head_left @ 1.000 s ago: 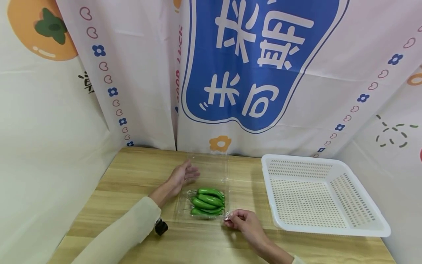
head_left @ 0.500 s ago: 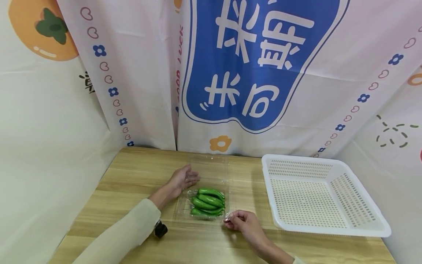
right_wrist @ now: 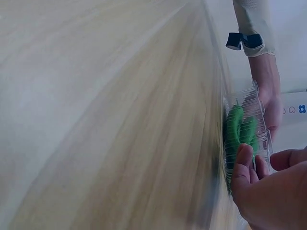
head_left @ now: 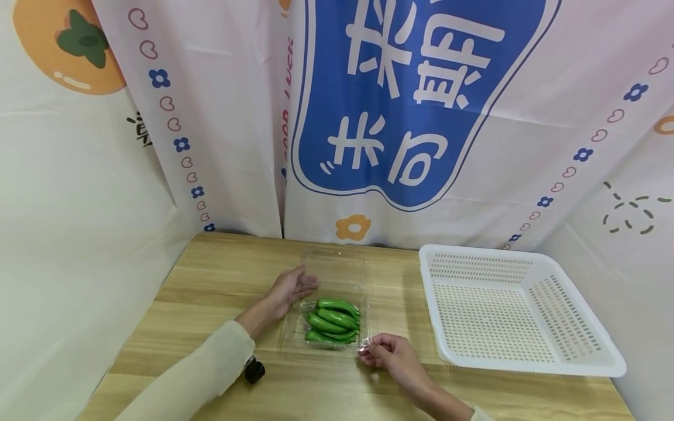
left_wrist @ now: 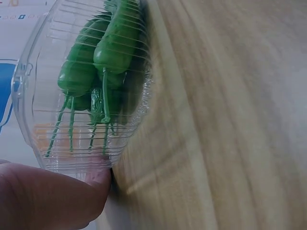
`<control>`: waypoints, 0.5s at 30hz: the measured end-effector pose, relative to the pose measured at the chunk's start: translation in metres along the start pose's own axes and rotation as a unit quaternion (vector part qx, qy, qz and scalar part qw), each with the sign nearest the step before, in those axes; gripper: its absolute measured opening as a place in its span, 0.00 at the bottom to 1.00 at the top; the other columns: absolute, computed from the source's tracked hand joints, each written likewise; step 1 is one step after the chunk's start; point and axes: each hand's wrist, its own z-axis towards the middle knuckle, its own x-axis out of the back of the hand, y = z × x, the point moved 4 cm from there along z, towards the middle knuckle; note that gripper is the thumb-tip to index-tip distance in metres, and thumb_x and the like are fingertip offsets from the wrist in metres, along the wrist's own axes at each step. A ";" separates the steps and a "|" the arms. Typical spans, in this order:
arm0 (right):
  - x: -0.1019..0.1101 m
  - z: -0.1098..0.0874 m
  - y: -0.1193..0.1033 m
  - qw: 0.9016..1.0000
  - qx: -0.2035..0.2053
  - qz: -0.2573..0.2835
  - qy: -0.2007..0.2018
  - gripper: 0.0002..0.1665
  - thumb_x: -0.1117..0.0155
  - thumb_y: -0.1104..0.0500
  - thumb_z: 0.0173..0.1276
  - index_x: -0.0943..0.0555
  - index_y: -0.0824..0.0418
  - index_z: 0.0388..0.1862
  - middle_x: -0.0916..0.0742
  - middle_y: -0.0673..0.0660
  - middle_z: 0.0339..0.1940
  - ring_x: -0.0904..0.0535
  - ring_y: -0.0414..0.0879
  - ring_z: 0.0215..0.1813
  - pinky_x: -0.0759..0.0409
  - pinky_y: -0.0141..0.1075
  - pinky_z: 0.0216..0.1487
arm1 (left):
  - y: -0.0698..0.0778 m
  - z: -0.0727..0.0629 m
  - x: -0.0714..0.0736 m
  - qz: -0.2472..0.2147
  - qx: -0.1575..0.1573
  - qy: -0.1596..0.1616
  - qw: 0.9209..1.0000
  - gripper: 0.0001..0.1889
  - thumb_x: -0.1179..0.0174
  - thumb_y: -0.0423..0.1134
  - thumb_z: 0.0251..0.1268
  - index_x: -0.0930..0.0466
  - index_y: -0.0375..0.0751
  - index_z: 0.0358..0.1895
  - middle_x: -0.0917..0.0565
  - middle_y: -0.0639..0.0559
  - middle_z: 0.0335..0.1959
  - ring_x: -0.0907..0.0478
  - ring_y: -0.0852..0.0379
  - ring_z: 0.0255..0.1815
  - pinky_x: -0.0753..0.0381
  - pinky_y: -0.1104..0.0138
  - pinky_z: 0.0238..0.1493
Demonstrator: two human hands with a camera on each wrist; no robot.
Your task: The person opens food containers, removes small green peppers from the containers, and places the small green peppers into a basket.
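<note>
A clear plastic clamshell box (head_left: 288,339) lies on the wooden table, its lid (head_left: 334,266) folded back toward the curtain. Several green peppers (head_left: 333,320) lie side by side in the base, stems toward the left. At the box's left side is my left hand (head_left: 286,288), fingers extended by the hinge. Its thumb (left_wrist: 53,194) touches the box wall below the stems in the left wrist view. My right hand (head_left: 392,356) pinches the near right corner of the box. Curled fingers (right_wrist: 243,160) press that corner in the right wrist view.
A white perforated plastic basket (head_left: 495,321) stands on the right of the table (head_left: 210,275). Printed white curtains (head_left: 237,146) hang right behind the table's back edge and at both sides. A black wrist strap piece (head_left: 255,370) hangs below the left sleeve.
The left hand has slid slightly nearer along the box's left side. The right hand stays at the same corner, and the peppers have not moved in the box.
</note>
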 end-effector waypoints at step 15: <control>0.003 -0.012 -0.009 0.987 -0.040 -0.137 -0.078 0.10 0.39 0.69 0.72 0.16 0.76 0.45 0.09 0.62 0.37 0.11 0.48 0.38 0.10 0.33 0.38 | -0.002 -0.014 0.000 0.017 -0.019 0.007 1.000 0.29 0.63 0.41 0.88 0.42 0.16 0.75 0.28 0.23 0.72 0.32 0.30 0.76 0.37 0.46 0.82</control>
